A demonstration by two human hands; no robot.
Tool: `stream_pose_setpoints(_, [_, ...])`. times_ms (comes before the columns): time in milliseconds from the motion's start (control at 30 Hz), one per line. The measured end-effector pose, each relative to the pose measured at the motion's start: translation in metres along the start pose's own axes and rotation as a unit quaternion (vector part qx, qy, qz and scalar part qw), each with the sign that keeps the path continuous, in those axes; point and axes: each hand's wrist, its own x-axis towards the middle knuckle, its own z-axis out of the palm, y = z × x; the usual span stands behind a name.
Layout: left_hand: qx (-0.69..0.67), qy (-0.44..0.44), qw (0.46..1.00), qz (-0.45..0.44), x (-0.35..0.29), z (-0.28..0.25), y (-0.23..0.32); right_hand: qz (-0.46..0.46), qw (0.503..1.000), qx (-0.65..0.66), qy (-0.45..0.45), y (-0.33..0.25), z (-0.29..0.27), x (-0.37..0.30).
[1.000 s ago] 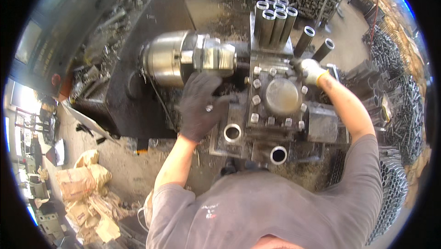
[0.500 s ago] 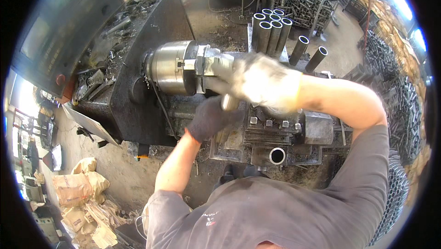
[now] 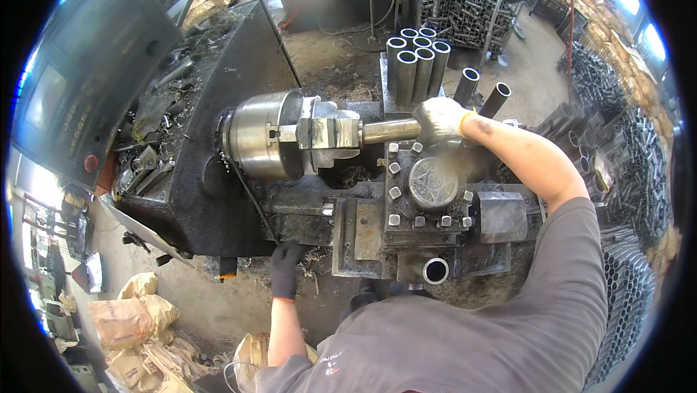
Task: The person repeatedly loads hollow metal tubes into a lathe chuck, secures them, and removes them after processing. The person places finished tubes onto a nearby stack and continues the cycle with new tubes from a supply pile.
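Note:
My right hand [image 3: 440,120], in a white glove with a yellow cuff, grips the right end of a shiny metal tube [image 3: 392,131]. The tube lies level, its left end at the blocky jaws [image 3: 328,133] of a round steel lathe chuck [image 3: 267,135]. My left hand [image 3: 286,269], in a dark glove, is low in front of the machine. Its fingers look curled at the lower end of a thin dark lever [image 3: 253,193], though the glove partly hides the contact. Below the tube sits the bolted tool post [image 3: 433,184].
Several upright tubes [image 3: 406,77] stand behind the tool post, with another open tube end [image 3: 435,270] near my body. A chip-strewn headstock [image 3: 210,153] fills the left. Metal parts fill a wire cage [image 3: 465,1] and piles [image 3: 617,146] at right; paper sacks [image 3: 127,320] lie lower left.
My left hand has left the middle and moved down and left to the lever. My right hand, blurred before near the jaws, has moved right and now holds the tube level at the chuck.

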Motion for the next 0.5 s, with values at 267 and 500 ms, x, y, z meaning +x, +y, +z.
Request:
stream_pose_setpoints(267, [-0.297,0.376,0.878,-0.009,-0.005,-0.132,-0.098,-0.139,0.982,0.119,0.053,0.038,0.061,0.012])
stream_pose_setpoints(500, [-0.338,0.356,0.869,-0.053,0.003,-0.179,-0.084,-0.163,0.980,0.108,0.042,0.020,0.038,0.014])
